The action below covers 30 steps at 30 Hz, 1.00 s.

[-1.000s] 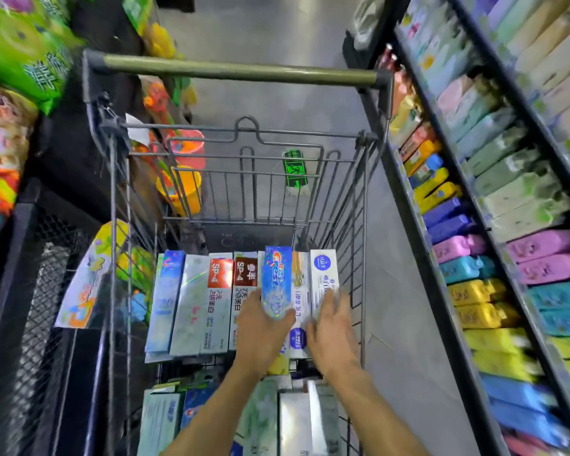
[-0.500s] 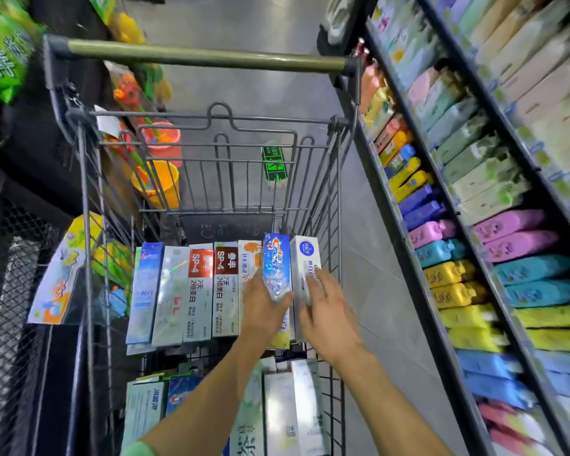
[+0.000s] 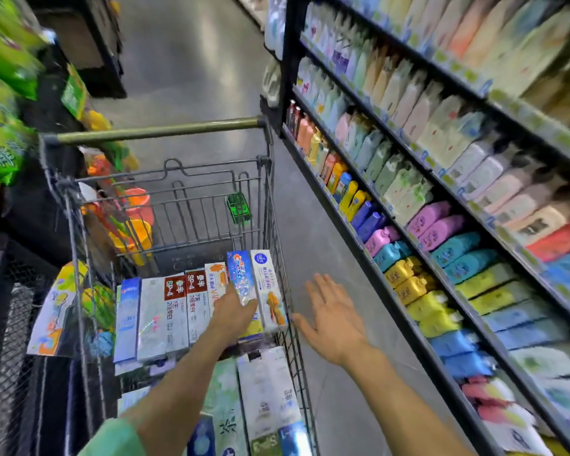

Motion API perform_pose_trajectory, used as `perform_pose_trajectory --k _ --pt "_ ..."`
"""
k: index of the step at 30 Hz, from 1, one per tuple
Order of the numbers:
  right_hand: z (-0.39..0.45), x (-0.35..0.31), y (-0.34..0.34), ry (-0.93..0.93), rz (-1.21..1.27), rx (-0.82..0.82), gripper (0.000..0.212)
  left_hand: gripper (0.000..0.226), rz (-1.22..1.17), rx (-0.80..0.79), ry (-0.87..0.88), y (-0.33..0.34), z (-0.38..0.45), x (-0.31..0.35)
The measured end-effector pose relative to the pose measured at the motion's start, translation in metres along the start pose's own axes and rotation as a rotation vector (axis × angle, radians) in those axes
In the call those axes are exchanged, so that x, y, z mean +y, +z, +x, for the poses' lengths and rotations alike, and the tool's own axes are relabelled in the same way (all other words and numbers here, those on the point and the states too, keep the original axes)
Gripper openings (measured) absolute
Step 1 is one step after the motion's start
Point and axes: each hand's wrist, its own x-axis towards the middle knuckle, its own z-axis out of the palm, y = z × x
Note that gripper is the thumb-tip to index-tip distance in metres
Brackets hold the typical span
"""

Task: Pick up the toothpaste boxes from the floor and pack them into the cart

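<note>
the right hand [image 3: 331, 319] has just lifted out of the grey wire shopping cart [image 3: 278, 343], its grip spread wide and empty over the aisle floor. the left hand [image 3: 232, 315] rests flat, fingers relaxed, on the blue sparkly toothpaste box [image 3: 242, 279] in the far row of upright boxes, suggesting this box is now packed.

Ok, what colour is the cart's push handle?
The cart handle is a dull olive-brass colour with dark grey end caps, seen in the head view.
</note>
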Motion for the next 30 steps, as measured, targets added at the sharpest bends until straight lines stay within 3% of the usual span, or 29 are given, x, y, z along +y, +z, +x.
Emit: perform_pose_trajectory --k 6,12,15,19,23,30 --pt "-0.088 0.036 -0.031 0.077 -0.012 0.093 0.101 0.07 0.411 -0.019 0.332 0.003 -0.074 0.035" --pt "-0.225 0.094 -0.057 0.215 -0.061 0.244 0.078 0.078 0.875 0.048 0.767 0.05 -0.196 0.129" --pt "-0.299 0.124 -0.058 0.312 -0.058 0.304 0.079 0.095 0.966 0.035 0.965 0.091 -0.254 0.172" --pt "-0.423 0.173 -0.054 0.544 -0.035 0.355 0.082 0.083 1.054 -0.009 1.19 0.165 -0.331 0.227" --pt "-0.545 0.214 -0.04 0.811 -0.028 0.404 0.077 0.101 1.067 -0.091 1.414 0.249 -0.403 0.272" --pt "-0.725 0.243 0.004 1.266 0.038 0.408 0.08 0.106 1.091 -0.273 1.748 0.386 -0.534 0.312"
